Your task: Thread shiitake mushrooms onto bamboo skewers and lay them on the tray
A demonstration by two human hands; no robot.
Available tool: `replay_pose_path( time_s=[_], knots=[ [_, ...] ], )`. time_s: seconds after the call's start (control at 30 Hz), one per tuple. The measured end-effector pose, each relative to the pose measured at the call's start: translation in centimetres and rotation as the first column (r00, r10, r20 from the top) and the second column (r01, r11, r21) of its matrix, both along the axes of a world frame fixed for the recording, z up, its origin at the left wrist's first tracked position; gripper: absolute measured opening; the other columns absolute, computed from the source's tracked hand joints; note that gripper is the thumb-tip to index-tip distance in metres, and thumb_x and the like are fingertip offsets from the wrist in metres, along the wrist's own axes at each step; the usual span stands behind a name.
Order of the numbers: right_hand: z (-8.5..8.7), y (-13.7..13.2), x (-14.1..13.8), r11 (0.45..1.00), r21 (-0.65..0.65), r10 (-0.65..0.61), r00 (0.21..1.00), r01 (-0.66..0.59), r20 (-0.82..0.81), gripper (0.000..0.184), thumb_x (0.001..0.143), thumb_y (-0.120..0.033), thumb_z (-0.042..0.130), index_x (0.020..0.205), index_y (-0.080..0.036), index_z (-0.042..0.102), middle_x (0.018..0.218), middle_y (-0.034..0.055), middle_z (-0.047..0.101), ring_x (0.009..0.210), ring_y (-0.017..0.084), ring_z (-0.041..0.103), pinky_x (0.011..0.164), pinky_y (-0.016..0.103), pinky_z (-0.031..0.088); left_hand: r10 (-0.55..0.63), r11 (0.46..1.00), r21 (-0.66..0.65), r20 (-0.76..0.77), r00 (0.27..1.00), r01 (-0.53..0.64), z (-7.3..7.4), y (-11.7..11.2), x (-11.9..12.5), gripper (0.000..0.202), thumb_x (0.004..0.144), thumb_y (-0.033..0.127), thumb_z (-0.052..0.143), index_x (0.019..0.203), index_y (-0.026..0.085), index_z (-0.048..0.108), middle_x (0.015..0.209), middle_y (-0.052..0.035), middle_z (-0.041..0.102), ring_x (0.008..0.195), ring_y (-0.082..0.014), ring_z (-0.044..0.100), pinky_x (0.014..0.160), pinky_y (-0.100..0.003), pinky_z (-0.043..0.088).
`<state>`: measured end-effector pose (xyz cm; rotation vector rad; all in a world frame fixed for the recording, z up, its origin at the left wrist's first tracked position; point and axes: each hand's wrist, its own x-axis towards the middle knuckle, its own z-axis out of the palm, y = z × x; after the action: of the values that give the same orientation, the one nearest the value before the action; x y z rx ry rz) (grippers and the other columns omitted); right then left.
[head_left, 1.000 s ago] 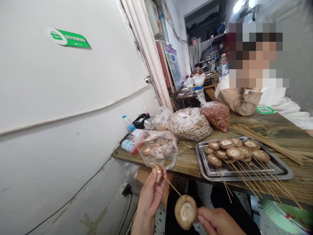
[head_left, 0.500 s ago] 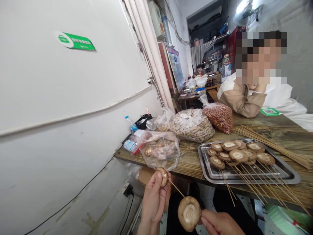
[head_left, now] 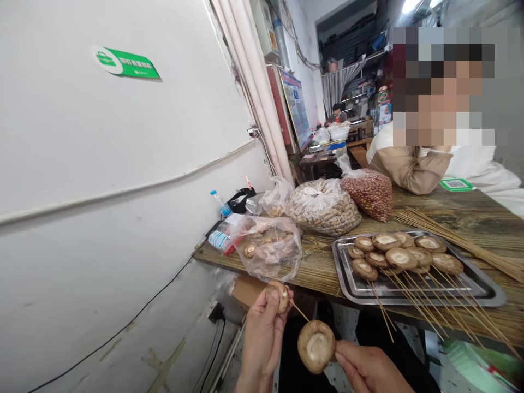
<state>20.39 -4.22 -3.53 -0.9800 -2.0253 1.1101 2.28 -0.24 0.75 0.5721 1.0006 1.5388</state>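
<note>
Head view, hands: The left hand (head_left: 262,330) pinches a small mushroom (head_left: 282,295) between thumb and fingers; the right hand (head_left: 370,367) pinches just beside a larger mushroom (head_left: 316,347), apparently on its thin stick (head_left: 301,311).
Held mushrooms: Two, in the air in front of the worktop (head_left: 315,262), apart from each other, with the stick spanning between them.
Just changed: The bare stretch of stick between the two caps looks shorter than a moment ago; the grips look the same. This suggests the small cap is being pushed further on, though how deep the stick sits is hidden.
Tray: One metal tray (head_left: 477,293), on the worktop to the right, with ten caps showing clearly and others partly covered; their sticks hang over the near edge, too overlapped to count.
Loose sticks: One bundle (head_left: 462,243) behind the tray, uncountable.
Bags: Four clear ones: an open bag (head_left: 286,262) of mushrooms, a bulging tan-filled bag (head_left: 323,210), a reddish-filled bag (head_left: 368,196) and a smaller bag (head_left: 276,196).
People nearby: Two, one seated (head_left: 413,166) across the worktop, one far back (head_left: 336,115).
</note>
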Motion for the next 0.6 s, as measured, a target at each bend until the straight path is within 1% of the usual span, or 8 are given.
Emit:
replay_pose_path(
  time_s=[0.13,0.23,0.33,0.4,0.43,0.47,0.53,0.6],
  knots=[
    [0.1,0.2,-0.1,0.999,0.045,0.022,1.000,-0.022,0.015,0.032,0.095,-0.035,0.022,0.071,-0.020,0.037,0.065,-0.0029,0.034,0.056,0.010,0.030,0.053,0.021,0.031,0.017,1.000,0.016,-0.017,1.000,-0.017,0.3,-0.3,0.4,0.030,0.061,0.032,0.080,0.078,0.011,0.068,0.078,-0.0051,0.063,0.076,-0.0134,0.059,0.079,-0.027,0.049],
    [0.2,0.5,-0.2,0.997,0.077,0.002,1.000,-0.002,-0.002,0.031,0.096,-0.033,0.022,0.072,-0.019,0.037,0.065,-0.0029,0.033,0.056,0.010,0.031,0.054,0.022,0.031,0.039,0.999,0.036,-0.024,0.999,-0.038,0.0,-0.5,0.9,0.027,0.064,0.031,0.078,0.078,0.011,0.067,0.077,-0.0035,0.062,0.075,-0.0115,0.058,0.081,-0.026,0.047],
    [0.3,0.9,-0.4,0.996,0.085,-0.005,0.998,0.010,-0.066,0.029,0.096,-0.030,0.025,0.074,-0.019,0.040,0.067,-0.0027,0.037,0.058,0.010,0.034,0.056,0.021,0.031,-0.045,0.999,-0.026,-0.029,0.999,0.045,-0.6,-0.7,1.5,0.027,0.069,0.033,0.075,0.082,0.011,0.066,0.076,-0.0047,0.063,0.072,-0.0124,0.059,0.078,-0.027,0.048],
    [0.5,1.3,-0.4,0.996,0.090,-0.004,0.996,0.012,-0.093,0.028,0.096,-0.029,0.027,0.074,-0.019,0.041,0.067,-0.0030,0.037,0.058,0.009,0.034,0.056,0.020,0.031,-0.096,0.994,-0.050,-0.017,0.995,0.096,-0.6,-0.9,1.7,0.025,0.072,0.033,0.072,0.084,0.011,0.066,0.077,-0.0061,0.064,0.075,-0.0145,0.060,0.080,-0.030,0.048],
    [0.5,1.5,-0.4,0.995,0.100,-0.005,0.995,0.015,-0.099,0.027,0.096,-0.028,0.028,0.074,-0.019,0.041,0.066,-0.0033,0.037,0.058,0.009,0.035,0.056,0.020,0.030,-0.109,0.993,-0.042,-0.005,0.994,0.108,-0.5,-0.9,1.6,0.024,0.073,0.031,0.071,0.086,0.012,0.066,0.079,-0.0066,0.065,0.078,-0.0154,0.061,0.083,-0.031,0.047],
    [0.6,1.6,-0.4,0.994,0.110,-0.009,0.994,0.020,-0.105,0.027,0.096,-0.028,0.029,0.075,-0.019,0.042,0.066,-0.0033,0.037,0.058,0.009,0.035,0.056,0.020,0.030,-0.126,0.992,-0.023,0.019,0.992,0.127,-0.3,-0.9,1.5,0.024,0.074,0.029,0.071,0.090,0.013,0.066,0.083,-0.0071,0.066,0.081,-0.0165,0.062,0.086,-0.032,0.046],
    [0.5,1.9,-0.3,0.992,0.117,-0.036,0.989,0.052,-0.141,0.027,0.096,-0.029,0.030,0.075,-0.018,0.043,0.066,-0.0032,0.038,0.057,0.009,0.035,0.056,0.021,0.030,-0.187,0.982,0.038,0.126,0.974,0.183,0.1,-0.9,1.3,0.030,0.075,0.029,0.069,0.102,0.016,0.066,0.096,-0.0090,0.067,0.092,-0.0196,0.061,0.092,-0.035,0.044],
    [0.3,2.2,-0.5,0.995,0.056,-0.065,0.975,0.078,-0.211,0.031,0.097,-0.034,0.030,0.076,-0.018,0.045,0.061,-0.0043,0.035,0.053,0.009,0.033,0.052,0.021,0.028,-0.247,0.969,0.082,0.274,0.929,0.233,0.2,-1.0,1.3,0.037,0.077,0.035,0.066,0.110,0.017,0.065,0.108,-0.0118,0.065,0.103,-0.0240,0.058,0.094,-0.038,0.043]
  ],
)
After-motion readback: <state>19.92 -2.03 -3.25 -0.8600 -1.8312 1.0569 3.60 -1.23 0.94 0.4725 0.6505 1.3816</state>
